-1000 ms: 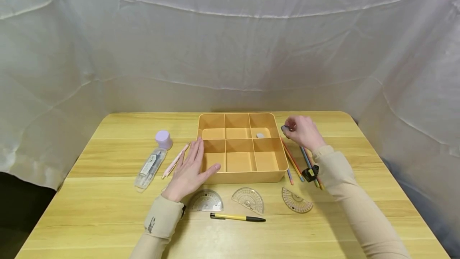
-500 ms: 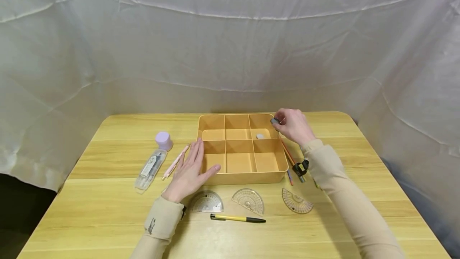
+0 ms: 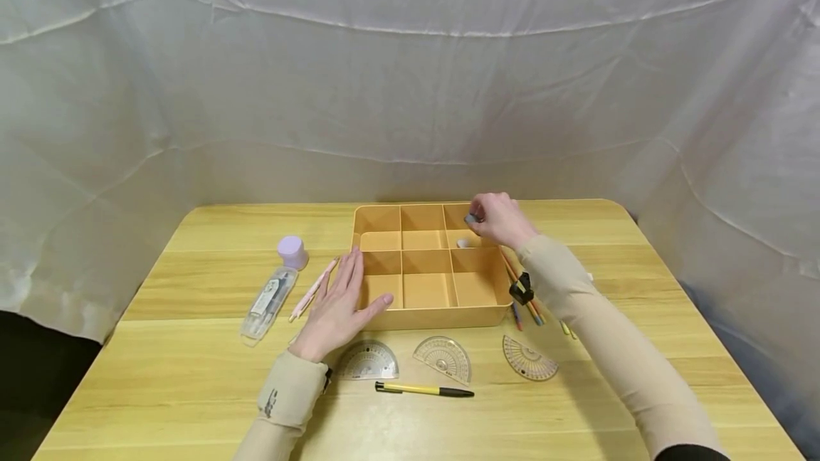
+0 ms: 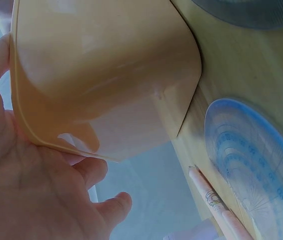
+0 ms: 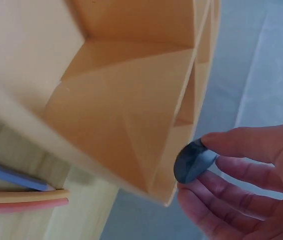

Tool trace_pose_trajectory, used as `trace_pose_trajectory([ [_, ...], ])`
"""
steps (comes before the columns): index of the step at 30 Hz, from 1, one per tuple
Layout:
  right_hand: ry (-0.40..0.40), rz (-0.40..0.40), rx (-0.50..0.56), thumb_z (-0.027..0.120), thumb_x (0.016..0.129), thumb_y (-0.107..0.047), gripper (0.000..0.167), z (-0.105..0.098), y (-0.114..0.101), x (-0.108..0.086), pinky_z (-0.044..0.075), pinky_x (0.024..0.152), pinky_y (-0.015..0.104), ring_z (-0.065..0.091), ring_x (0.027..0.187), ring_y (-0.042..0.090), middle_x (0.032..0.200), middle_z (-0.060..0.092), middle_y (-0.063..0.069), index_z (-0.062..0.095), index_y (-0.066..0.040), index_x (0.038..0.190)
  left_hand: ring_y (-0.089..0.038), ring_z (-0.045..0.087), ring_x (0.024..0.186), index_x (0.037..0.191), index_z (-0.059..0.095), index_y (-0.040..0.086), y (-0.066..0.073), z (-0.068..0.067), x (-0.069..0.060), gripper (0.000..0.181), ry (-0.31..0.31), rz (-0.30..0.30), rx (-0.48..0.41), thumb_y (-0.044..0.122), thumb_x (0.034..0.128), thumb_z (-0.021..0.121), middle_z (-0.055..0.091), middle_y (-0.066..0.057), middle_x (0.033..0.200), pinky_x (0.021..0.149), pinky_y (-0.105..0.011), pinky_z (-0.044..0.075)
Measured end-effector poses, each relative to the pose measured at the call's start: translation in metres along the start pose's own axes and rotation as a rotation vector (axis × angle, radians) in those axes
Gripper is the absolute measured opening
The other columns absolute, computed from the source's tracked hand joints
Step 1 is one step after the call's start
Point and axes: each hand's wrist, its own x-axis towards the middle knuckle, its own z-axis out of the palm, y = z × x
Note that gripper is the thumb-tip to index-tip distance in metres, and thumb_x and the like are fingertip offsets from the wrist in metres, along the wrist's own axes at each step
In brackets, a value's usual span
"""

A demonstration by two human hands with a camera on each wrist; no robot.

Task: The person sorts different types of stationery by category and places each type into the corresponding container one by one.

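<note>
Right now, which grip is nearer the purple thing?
Left: the left grip touches the box, right of the purple thing; the right grip farther right, over the back-right compartment.

Soft, even light on the worktop [image 3: 192, 390], pale sheen on the near side of the left hand [image 3: 336, 304], faint shadow beside the right sleeve [image 3: 615, 347]; wrist views bluish, hazy, and opposite the right hand [image 3: 502, 220], the rim of the divided tray [image 5: 11, 111] blurs!

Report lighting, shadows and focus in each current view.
Head: soft shadow on the table beside the right sleeve, mild glare near the bottom edge; left wrist: bluish cast on the curtain, pale sheen on the box; right wrist: box rim blurred at left, gray piece between the fingers sharper.
</note>
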Motion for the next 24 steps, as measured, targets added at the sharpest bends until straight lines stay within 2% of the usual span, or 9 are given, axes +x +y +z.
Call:
trace_pose_trajectory([
  [8, -0.119, -0.015, -0.102, 0.069, 0.09, -0.01, 0.013, 0.008, -0.002, 0.019, 0.055, 0.08, 0.044, 0.064, 0.084, 0.028, 0.095, 0.072, 0.015, 0.069, 0.001, 0.098, -0.033, 0.002, 0.159, 0.161, 0.0, 0.004, -0.001, 0.0, 0.001, 0.096, 0.006, 0.006, 0.023, 0.059, 0.0991, 0.049, -0.001, -0.014, 0.171, 0.127, -0.062, 0.005],
  [16, -0.212, 0.028, -0.161, 0.069, 0.087, -0.005, 0.004, 0.01, -0.008, 0.033, 0.051, 0.071, 0.037, 0.058, 0.077, 0.026, 0.089, 0.066, 0.012, 0.066, -0.002, 0.087, -0.031, 0.0, 0.159, 0.161, 0.0, 0.005, -0.001, 0.0, 0.001, 0.096, -0.003, 0.001, 0.023, 0.059, 0.099, 0.05, -0.002, -0.013, 0.171, 0.127, -0.061, 0.004],
  [22, -0.311, 0.059, -0.223, 0.076, 0.083, -0.006, 0.017, 0.014, -0.013, 0.041, 0.047, 0.069, 0.034, 0.053, 0.076, 0.024, 0.081, 0.059, 0.007, 0.06, -0.006, 0.077, -0.031, 0.0, 0.159, 0.161, 0.0, 0.004, -0.001, -0.001, 0.0, 0.096, -0.008, 0.0, 0.025, 0.059, 0.0993, 0.049, -0.003, -0.013, 0.171, 0.128, -0.06, 0.003],
  [24, -0.331, 0.059, -0.25, 0.078, 0.081, -0.008, 0.021, 0.016, -0.014, 0.042, 0.047, 0.07, 0.035, 0.052, 0.077, 0.025, 0.082, 0.057, 0.007, 0.058, -0.005, 0.079, -0.031, 0.0, 0.159, 0.161, 0.0, 0.003, -0.001, -0.002, 0.0, 0.097, -0.009, 0.001, 0.024, 0.059, 0.0992, 0.05, -0.003, -0.013, 0.171, 0.128, -0.061, 0.003],
])
